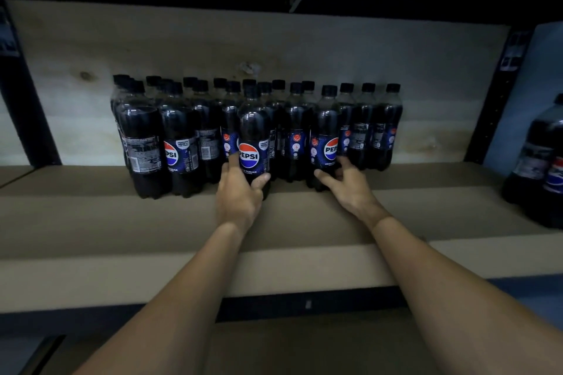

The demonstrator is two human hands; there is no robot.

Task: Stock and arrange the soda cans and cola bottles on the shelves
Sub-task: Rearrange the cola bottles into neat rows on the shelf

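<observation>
Several dark Pepsi bottles with black caps stand in rows on the brown shelf board, against the pale back panel. My left hand grips the base of a front bottle, thumb on its right side, label facing me. My right hand holds the lower part of another front bottle, its thumb stretched along the left of the base and its fingers on the right side. Both bottles stand upright on the shelf.
A larger Pepsi bottle stands at the right edge of the shelf. Dark metal uprights frame the bay on both sides. Another shelf hangs close overhead. The board in front of the rows is bare.
</observation>
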